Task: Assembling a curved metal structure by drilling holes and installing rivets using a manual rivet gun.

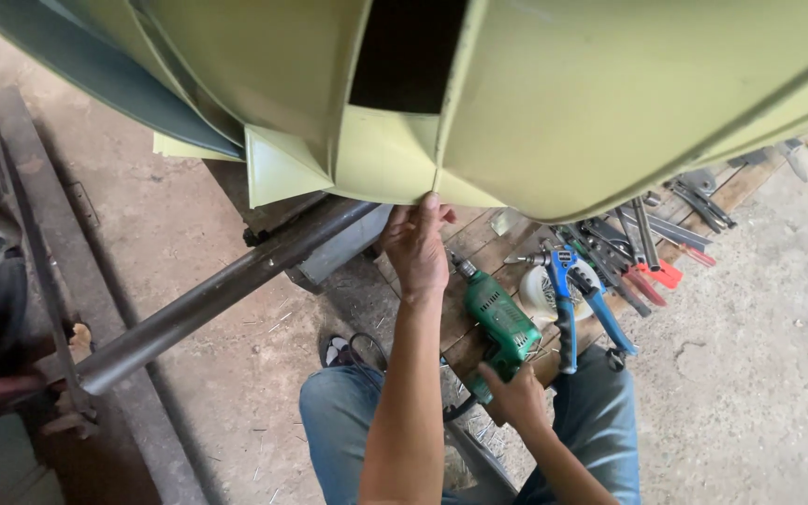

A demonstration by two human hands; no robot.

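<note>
A large pale green sheet-metal body (610, 103) hangs over me and fills the top of the view. My left hand (416, 248) reaches up and grips its lower edge at a folded seam, thumb pressed on the lip. My right hand (519, 397) is lower right, closed around the handle of a green electric drill (497, 318). The drill lies on a wooden pallet (479, 248) with its bit pointing up-left. My knees in blue jeans show below both arms.
A long steel pipe (208, 299) runs diagonally under the metal body. On the pallet lie a blue-handled riveter (568, 304), red-handled snips (658, 273), several other hand tools and a white roll (537, 295). A rusty steel beam (39, 234) lies at the left on the concrete floor.
</note>
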